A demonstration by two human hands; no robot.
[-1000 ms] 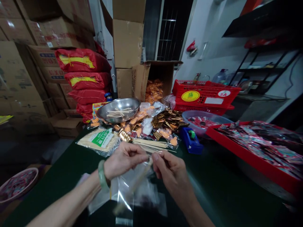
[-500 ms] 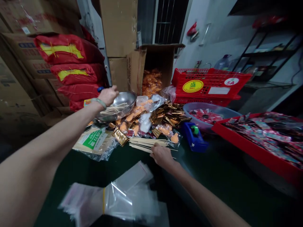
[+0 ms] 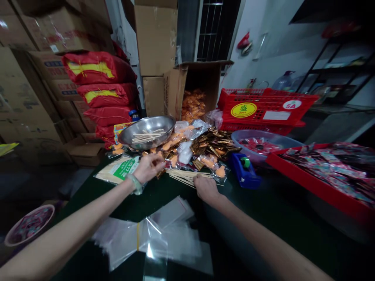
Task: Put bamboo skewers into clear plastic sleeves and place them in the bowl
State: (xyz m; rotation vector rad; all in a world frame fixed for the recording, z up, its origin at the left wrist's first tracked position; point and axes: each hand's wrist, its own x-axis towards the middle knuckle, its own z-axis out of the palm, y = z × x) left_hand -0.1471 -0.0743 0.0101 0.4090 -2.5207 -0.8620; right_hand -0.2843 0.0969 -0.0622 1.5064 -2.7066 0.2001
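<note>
My right hand (image 3: 206, 189) is closed at the right part of a bundle of thin wooden sticks (image 3: 183, 176) on the dark green table. Fingers curled, my left hand (image 3: 150, 167) hovers by the left end of that bundle; whether anything is between its fingertips is too small to tell. Beside it lies a pack with a green label (image 3: 117, 169). Short sticks rest in a metal bowl (image 3: 146, 132) behind. Clear plastic bags (image 3: 175, 242), held by a yellow band, lie in front of both hands.
Behind the sticks are gold packets (image 3: 215, 142) and wrapped orange pieces (image 3: 219, 171). A blue tape dispenser (image 3: 244, 171), a clear basin (image 3: 263, 136) and a red tray (image 3: 307, 183) stand to the right. Red crates (image 3: 263, 107) and an open carton (image 3: 175, 91) are further back.
My left hand has come from the metal bowl down and right, toward the stick bundle. My right hand remains at the sticks. The camera view has shifted slightly left.
</note>
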